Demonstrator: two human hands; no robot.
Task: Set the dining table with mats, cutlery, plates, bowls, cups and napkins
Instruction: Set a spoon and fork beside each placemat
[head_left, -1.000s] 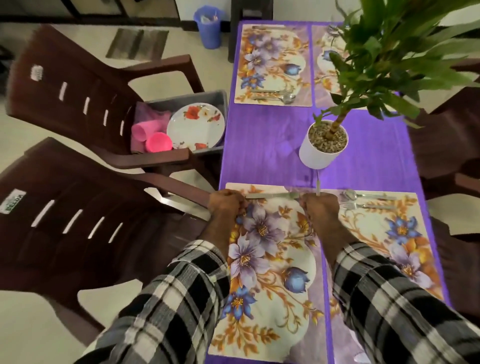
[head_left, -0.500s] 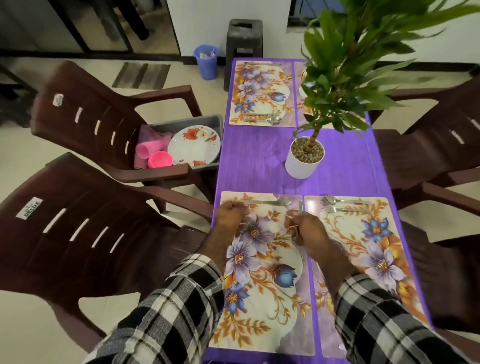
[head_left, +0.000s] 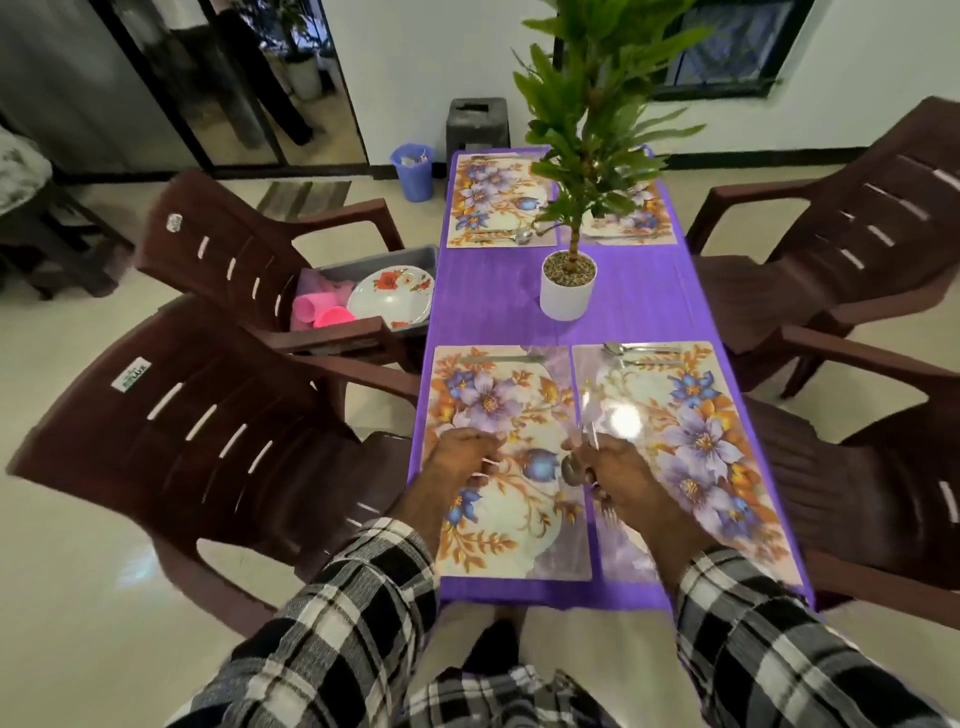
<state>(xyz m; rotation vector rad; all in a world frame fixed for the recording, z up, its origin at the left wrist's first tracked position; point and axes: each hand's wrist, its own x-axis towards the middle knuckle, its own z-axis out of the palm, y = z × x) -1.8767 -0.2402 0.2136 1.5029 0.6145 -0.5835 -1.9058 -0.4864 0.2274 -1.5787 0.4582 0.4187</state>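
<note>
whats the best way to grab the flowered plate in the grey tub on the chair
Take the flowered plate by its rim on the table side, coming from above. It lies nearly flat in the grey tub, so only the edge offers a grip: thumb on top, fingers beneath. The pink cups crowd its other side, and the chair arm blocks the near one.
</note>
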